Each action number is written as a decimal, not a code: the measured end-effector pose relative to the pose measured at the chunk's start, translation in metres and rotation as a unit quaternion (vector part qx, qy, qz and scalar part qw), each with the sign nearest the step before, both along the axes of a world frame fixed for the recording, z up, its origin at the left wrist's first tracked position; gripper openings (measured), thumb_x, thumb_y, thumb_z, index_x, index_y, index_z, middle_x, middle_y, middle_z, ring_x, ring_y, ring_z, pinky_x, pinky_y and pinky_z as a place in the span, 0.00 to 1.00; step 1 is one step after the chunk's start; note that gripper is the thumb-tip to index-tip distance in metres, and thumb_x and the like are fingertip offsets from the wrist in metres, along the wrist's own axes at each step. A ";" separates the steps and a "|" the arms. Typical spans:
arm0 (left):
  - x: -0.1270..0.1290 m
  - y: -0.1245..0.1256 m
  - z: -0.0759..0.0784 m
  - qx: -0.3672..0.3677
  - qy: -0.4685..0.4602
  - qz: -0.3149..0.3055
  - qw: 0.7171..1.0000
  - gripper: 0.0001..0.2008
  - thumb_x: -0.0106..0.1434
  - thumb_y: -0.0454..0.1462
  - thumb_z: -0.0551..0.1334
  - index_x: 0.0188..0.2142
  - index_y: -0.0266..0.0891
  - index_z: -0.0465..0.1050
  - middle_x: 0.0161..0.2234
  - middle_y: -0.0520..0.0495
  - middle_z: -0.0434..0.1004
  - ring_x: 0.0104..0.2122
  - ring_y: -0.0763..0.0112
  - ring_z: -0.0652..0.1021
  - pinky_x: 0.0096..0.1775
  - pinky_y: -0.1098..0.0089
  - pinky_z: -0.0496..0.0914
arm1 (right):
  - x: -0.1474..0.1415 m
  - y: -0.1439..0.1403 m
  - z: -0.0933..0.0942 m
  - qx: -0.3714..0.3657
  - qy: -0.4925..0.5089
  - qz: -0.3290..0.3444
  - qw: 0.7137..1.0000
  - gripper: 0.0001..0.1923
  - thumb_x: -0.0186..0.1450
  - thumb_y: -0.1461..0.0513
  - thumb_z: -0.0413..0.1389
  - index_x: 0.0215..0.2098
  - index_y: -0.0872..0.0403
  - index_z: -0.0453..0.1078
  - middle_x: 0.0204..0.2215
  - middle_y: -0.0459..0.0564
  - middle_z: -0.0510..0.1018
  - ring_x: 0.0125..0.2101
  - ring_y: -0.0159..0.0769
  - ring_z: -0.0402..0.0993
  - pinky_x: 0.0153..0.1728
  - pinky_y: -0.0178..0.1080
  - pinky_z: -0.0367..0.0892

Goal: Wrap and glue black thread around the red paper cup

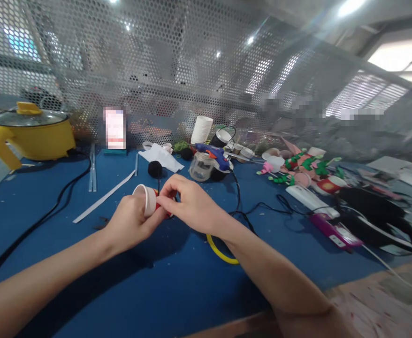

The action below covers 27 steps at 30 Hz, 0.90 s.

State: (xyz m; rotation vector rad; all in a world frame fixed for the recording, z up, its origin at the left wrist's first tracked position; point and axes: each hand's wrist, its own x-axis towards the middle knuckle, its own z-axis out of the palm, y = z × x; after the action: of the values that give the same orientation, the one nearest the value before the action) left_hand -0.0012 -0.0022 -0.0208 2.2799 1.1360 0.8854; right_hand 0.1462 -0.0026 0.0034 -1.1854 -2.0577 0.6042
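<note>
Sitting at the far left of the blue tabletop (pixel 33 197) is a yellow pot (pixel 30 131) with a glass lid, its black cord (pixel 51 206) running forward across the cloth. Two clear glue sticks (pixel 93 171) and a long white strip (pixel 103 197) lie just to its right. Near the middle, the left hand (pixel 130 225) is closed around a small paper cup (pixel 145 198), tipped on its side with the open mouth facing left, held above the tabletop. The right hand (pixel 188 202) meets it from the other side, its fingertips pinched together on the red part at the cup's base. A black pompom (pixel 155 169) rests just behind the hands, and a yellow ring (pixel 220 251) lies under the right wrist. Farther back stand a stack of white cups (pixel 202 130) and a blue glue gun (pixel 215 155) propped on a clear jar (pixel 201 167). Off to the right are green and red craft pieces (pixel 308 164), a white gadget (pixel 308 199), a purple gadget (pixel 334 231) and black headphones (pixel 378 220).
</note>
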 end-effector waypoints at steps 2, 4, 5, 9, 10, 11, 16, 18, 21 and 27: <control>0.001 0.000 0.004 -0.055 -0.040 -0.002 0.998 0.10 0.55 0.40 0.54 0.22 0.36 0.66 0.14 0.57 0.55 0.15 0.80 0.57 0.17 0.77 0.52 | 0.002 0.000 0.002 -0.001 0.029 -0.009 1.000 0.05 0.56 0.63 0.51 0.22 0.56 0.62 0.24 0.45 0.68 0.25 0.28 0.64 0.27 0.34 0.62; 0.002 0.000 0.008 -0.130 -0.084 0.002 0.988 0.13 0.54 0.42 0.55 0.20 0.36 0.64 0.13 0.58 0.54 0.14 0.81 0.55 0.16 0.77 0.51 | 0.005 0.000 0.004 -0.005 0.066 -0.028 0.997 0.05 0.56 0.63 0.51 0.23 0.55 0.62 0.22 0.44 0.68 0.23 0.27 0.64 0.25 0.33 0.62; 0.002 0.000 0.010 -0.166 -0.103 0.011 0.981 0.14 0.54 0.42 0.56 0.18 0.36 0.63 0.12 0.58 0.54 0.13 0.82 0.55 0.16 0.77 0.50 | 0.007 0.001 0.005 -0.009 0.088 -0.036 0.995 0.04 0.55 0.63 0.51 0.23 0.55 0.62 0.22 0.43 0.69 0.23 0.27 0.65 0.25 0.33 0.62; 0.003 0.003 0.011 -0.264 -0.173 0.044 0.948 0.14 0.50 0.43 0.59 0.17 0.35 0.63 0.12 0.57 0.58 0.13 0.82 0.58 0.16 0.77 0.51 | 0.018 0.005 0.009 -0.036 0.178 -0.026 0.983 0.02 0.54 0.66 0.53 0.27 0.56 0.63 0.22 0.43 0.73 0.25 0.27 0.69 0.26 0.32 0.64; 0.002 0.004 0.011 -0.288 -0.193 0.046 0.937 0.14 0.50 0.43 0.60 0.18 0.35 0.64 0.13 0.56 0.61 0.14 0.81 0.60 0.16 0.77 0.53 | 0.021 0.006 0.010 -0.041 0.194 -0.017 0.980 0.04 0.54 0.66 0.53 0.30 0.56 0.64 0.23 0.43 0.73 0.25 0.27 0.70 0.27 0.31 0.64; 0.002 0.004 0.010 -0.311 -0.213 0.045 0.925 0.13 0.49 0.43 0.60 0.19 0.35 0.66 0.14 0.55 0.64 0.14 0.80 0.62 0.17 0.77 0.55 | 0.023 0.007 0.011 -0.043 0.205 -0.011 0.978 0.06 0.54 0.66 0.54 0.32 0.56 0.66 0.23 0.43 0.74 0.26 0.26 0.70 0.29 0.31 0.65; 0.003 0.004 0.010 -0.376 -0.268 0.045 0.886 0.10 0.47 0.41 0.62 0.22 0.35 0.69 0.18 0.52 0.71 0.18 0.77 0.68 0.21 0.76 0.60 | 0.027 0.011 0.009 -0.036 0.221 -0.015 0.974 0.07 0.53 0.65 0.57 0.32 0.55 0.70 0.28 0.44 0.75 0.29 0.27 0.70 0.33 0.32 0.66; 0.004 0.003 0.013 -0.376 -0.268 0.045 0.886 0.10 0.47 0.41 0.62 0.20 0.35 0.68 0.16 0.54 0.69 0.16 0.79 0.66 0.19 0.77 0.58 | 0.027 0.013 0.007 -0.028 0.223 -0.018 0.974 0.07 0.53 0.65 0.57 0.31 0.55 0.71 0.28 0.43 0.75 0.29 0.27 0.71 0.33 0.33 0.66; 0.004 0.001 0.016 -0.370 -0.262 0.037 0.890 0.11 0.48 0.40 0.62 0.17 0.35 0.65 0.13 0.57 0.64 0.13 0.82 0.62 0.17 0.78 0.55 | 0.027 0.014 0.005 -0.024 0.213 -0.021 0.976 0.06 0.53 0.65 0.57 0.31 0.55 0.71 0.27 0.44 0.76 0.29 0.27 0.71 0.33 0.33 0.66; 0.003 0.000 0.014 -0.348 -0.243 0.014 0.906 0.12 0.49 0.40 0.61 0.17 0.35 0.64 0.13 0.57 0.63 0.14 0.81 0.61 0.18 0.77 0.54 | 0.028 0.016 0.004 -0.033 0.176 -0.032 0.983 0.06 0.53 0.65 0.56 0.31 0.55 0.70 0.27 0.44 0.75 0.28 0.28 0.70 0.32 0.33 0.66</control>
State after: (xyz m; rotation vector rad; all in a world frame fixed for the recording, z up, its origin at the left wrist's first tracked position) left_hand 0.0017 -0.0026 -0.0071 1.3700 1.0307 0.8186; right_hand 0.1747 0.0137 0.0076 -1.0896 -1.7064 0.7949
